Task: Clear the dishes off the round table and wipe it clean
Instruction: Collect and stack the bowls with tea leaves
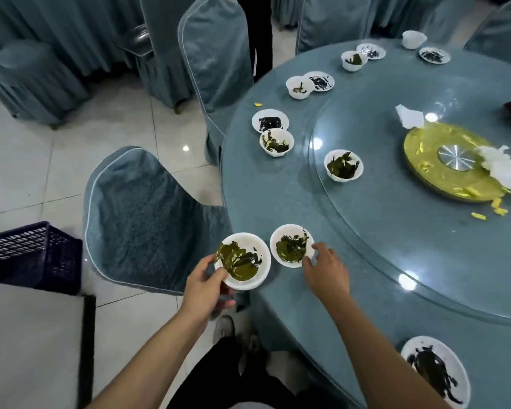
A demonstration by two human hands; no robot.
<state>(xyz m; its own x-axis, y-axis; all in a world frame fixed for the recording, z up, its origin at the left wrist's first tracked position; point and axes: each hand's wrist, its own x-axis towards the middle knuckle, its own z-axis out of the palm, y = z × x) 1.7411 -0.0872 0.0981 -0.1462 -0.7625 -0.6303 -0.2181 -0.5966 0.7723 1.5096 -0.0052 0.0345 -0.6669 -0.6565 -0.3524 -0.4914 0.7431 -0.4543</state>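
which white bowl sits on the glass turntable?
The white bowl of green leftovers, alone on the glass turntable beside the gold centre disc; every other bowl sits on the outer ring.

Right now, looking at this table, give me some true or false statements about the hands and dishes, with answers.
1. The left hand holds a white bowl past the table edge. True.
2. The right hand is wiping with a cloth. False: it touches a second bowl on the table.
3. One bowl stands on the glass turntable. True.
4. The dark crate sits on the table. False: it is off to the left, beside the chair.
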